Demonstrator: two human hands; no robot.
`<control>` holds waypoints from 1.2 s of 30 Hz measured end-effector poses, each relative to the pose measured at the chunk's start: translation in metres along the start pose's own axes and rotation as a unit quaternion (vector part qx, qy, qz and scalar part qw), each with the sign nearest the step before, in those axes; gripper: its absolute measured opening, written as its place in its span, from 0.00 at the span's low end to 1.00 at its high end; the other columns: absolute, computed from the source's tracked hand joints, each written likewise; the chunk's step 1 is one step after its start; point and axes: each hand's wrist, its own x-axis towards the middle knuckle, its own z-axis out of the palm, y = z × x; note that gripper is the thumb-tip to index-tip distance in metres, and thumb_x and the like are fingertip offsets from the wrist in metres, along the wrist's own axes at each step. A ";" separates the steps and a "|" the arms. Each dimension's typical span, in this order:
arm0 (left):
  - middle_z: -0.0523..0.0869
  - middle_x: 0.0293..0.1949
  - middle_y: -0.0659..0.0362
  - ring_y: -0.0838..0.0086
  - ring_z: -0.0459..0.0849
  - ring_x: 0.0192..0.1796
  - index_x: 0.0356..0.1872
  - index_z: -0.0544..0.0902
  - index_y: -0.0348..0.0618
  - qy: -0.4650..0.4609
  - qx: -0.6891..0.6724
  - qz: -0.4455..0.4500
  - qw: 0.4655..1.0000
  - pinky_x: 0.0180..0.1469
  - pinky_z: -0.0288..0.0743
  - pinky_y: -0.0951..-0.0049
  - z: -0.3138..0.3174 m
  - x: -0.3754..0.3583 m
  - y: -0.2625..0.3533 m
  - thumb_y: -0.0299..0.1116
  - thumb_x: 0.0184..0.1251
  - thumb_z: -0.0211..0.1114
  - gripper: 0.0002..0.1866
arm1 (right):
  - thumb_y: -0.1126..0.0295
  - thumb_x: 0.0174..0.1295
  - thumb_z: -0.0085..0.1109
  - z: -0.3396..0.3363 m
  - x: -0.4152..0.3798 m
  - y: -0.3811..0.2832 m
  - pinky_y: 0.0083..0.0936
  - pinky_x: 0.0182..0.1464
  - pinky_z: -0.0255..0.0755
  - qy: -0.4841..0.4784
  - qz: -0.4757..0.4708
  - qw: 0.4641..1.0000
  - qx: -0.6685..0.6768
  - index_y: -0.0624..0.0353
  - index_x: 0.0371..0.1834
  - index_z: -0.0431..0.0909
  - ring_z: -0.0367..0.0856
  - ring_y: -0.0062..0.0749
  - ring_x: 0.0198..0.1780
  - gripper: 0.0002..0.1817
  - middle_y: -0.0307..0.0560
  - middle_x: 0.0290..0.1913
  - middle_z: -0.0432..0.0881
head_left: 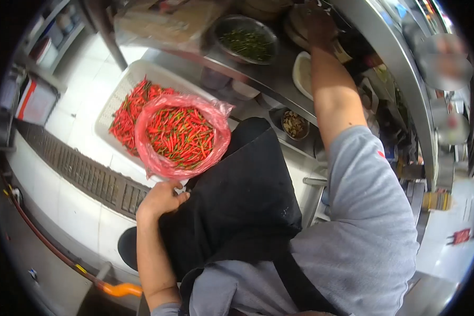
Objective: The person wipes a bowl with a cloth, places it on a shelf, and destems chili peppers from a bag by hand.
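A pink plastic bag [224, 124] full of red chillies with green stems stands open in front of my body. It leans on a white perforated basket [108, 100], which holds more red chillies [126, 113]. My left hand [163, 199] is just below the bag, by my black apron [242, 195]; its fingers are curled, and what they hold, if anything, is hidden. My right arm stretches up onto the metal shelf, where my right hand [319, 23] is dark and blurred beside a round container, its fingers not clear.
A metal bowl of green stems [246, 43] and a white oval dish [302, 75] are on the shelf. Below sits a small bowl of pale pieces [294, 125]. A drain grate [84, 168] crosses the floor at left. A metal shelf edge [389, 52] runs along the right.
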 end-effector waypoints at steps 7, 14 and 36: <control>0.87 0.35 0.42 0.60 0.88 0.35 0.52 0.79 0.32 -0.017 0.002 -0.059 0.998 0.42 0.79 0.65 0.002 0.004 -0.008 0.41 0.60 0.70 0.25 | 0.59 0.71 0.49 -0.043 0.002 -0.005 0.38 0.35 0.74 0.029 0.100 0.983 0.149 0.62 0.34 0.80 0.81 0.46 0.31 0.17 0.56 0.28 0.80; 0.88 0.34 0.53 0.73 0.87 0.27 0.52 0.80 0.34 -0.111 -0.109 -0.123 0.980 0.27 0.76 0.75 -0.001 0.008 0.006 0.41 0.65 0.67 0.21 | 0.63 0.71 0.50 -0.074 -0.002 0.000 0.36 0.33 0.72 0.101 0.151 0.945 0.273 0.63 0.32 0.79 0.78 0.44 0.29 0.15 0.55 0.26 0.79; 0.79 0.58 0.49 0.58 0.81 0.56 0.66 0.69 0.34 0.156 -0.764 0.158 0.606 0.59 0.76 0.59 0.036 -0.011 0.041 0.30 0.65 0.50 0.27 | 0.65 0.61 0.66 -0.312 -0.203 -0.256 0.23 0.35 0.73 -0.036 -0.049 0.572 0.818 0.62 0.38 0.78 0.79 0.29 0.31 0.12 0.47 0.34 0.80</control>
